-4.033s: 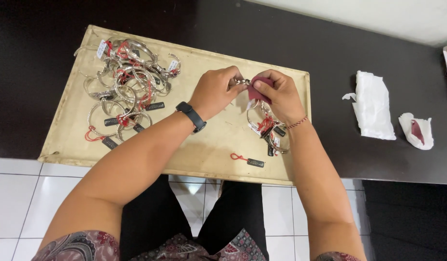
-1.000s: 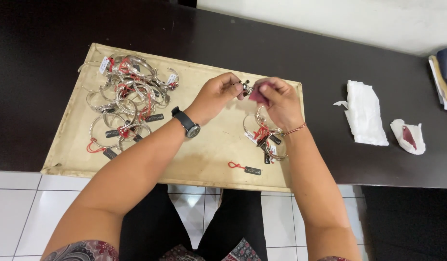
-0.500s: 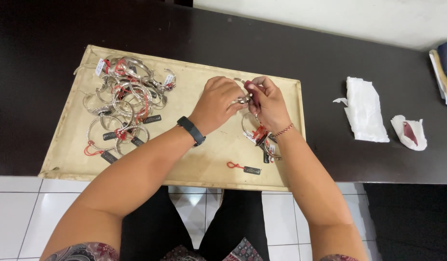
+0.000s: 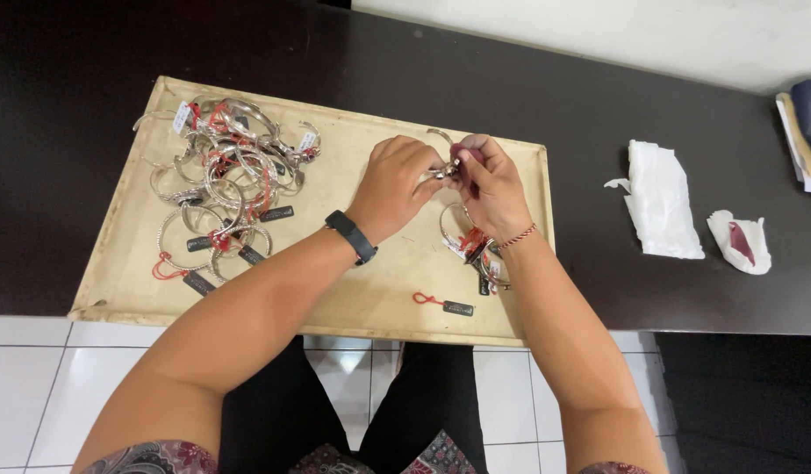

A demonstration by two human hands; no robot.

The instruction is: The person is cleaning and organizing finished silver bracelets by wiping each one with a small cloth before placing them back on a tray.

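Nearest the body, one loose black tag on a red cord [image 4: 445,304] lies near the front rim of the beige tray [image 4: 353,303], apart from everything else. Just past it, a small cluster of silver bangles [image 4: 476,246] with red cords sits under the right wrist; count unclear, perhaps two or three. Above that, the left hand [image 4: 397,186] and right hand [image 4: 489,184] meet over the tray, fingertips pinched shut on one silver bangle [image 4: 442,167] raised between them, probably so both can work its end; the right also seems to clutch something dark reddish, can't tell what. Left wrist wears a black band [image 4: 351,237]. Further left, a tangled pile of tagged bangles [image 4: 226,180], well over ten. On the dark table [image 4: 599,105] to the right: two crumpled white wrappers [image 4: 660,211], one with a red patch.
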